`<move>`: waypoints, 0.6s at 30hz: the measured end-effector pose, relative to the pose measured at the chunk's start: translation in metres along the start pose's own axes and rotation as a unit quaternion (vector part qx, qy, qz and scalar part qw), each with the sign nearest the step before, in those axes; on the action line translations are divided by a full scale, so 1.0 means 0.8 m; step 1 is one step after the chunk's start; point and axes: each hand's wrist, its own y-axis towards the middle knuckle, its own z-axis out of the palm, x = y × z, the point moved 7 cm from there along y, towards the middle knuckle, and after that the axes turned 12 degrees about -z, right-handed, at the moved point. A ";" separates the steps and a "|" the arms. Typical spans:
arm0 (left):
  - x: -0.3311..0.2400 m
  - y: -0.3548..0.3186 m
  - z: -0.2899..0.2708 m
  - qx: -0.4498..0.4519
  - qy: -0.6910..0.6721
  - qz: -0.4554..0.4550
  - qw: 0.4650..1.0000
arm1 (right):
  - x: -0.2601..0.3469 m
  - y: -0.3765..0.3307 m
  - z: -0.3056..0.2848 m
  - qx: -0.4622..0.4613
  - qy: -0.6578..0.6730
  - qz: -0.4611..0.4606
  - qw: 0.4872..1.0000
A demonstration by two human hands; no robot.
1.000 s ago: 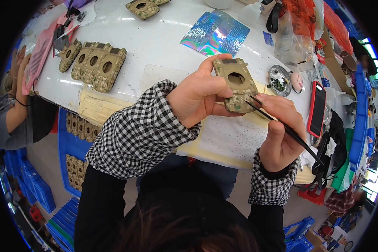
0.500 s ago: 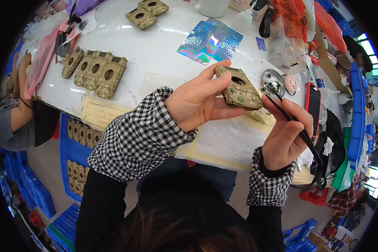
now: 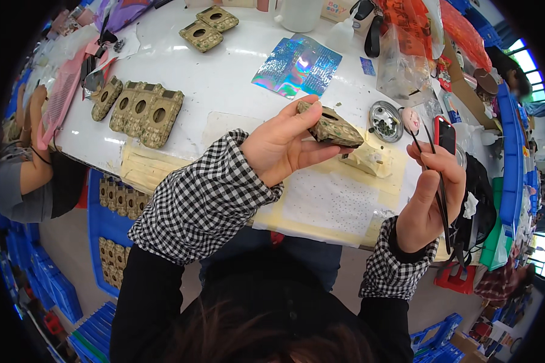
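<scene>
So your camo shell is up above the worktop, tilted, with its far end next to your left hand and its near end poking out to the right. That hand's gripping it, thumb on top and fingers underneath. Your right hand is wrapped around black tweezers, tips apart and pointing up; can't tell if there's anything between them. A cream block sits just beyond the shell's right end, and past it you've got a metal dish of dark green bits, with a pink oval right beside it and a phone further right. There's a shiny sheet farther back, four more shells over on the left, and a blue tray of others down below.
</scene>
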 end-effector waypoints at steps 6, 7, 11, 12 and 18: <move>0.000 -0.002 0.005 -0.028 0.019 -0.002 0.999 | -0.004 -0.010 -0.019 0.022 -0.065 0.024 0.997; 0.001 -0.001 0.005 -0.027 0.023 -0.003 0.999 | -0.006 -0.013 -0.021 0.022 -0.072 0.025 0.997; 0.000 0.001 0.005 -0.041 0.041 -0.005 0.998 | -0.012 -0.020 -0.026 -0.012 -0.019 0.046 0.999; -0.002 0.001 0.005 -0.051 0.047 -0.004 0.998 | -0.013 -0.018 -0.024 0.011 -0.047 0.051 0.998; -0.029 0.019 0.029 -0.027 0.072 0.002 0.997 | -0.018 -0.019 -0.020 0.095 -0.201 0.026 0.975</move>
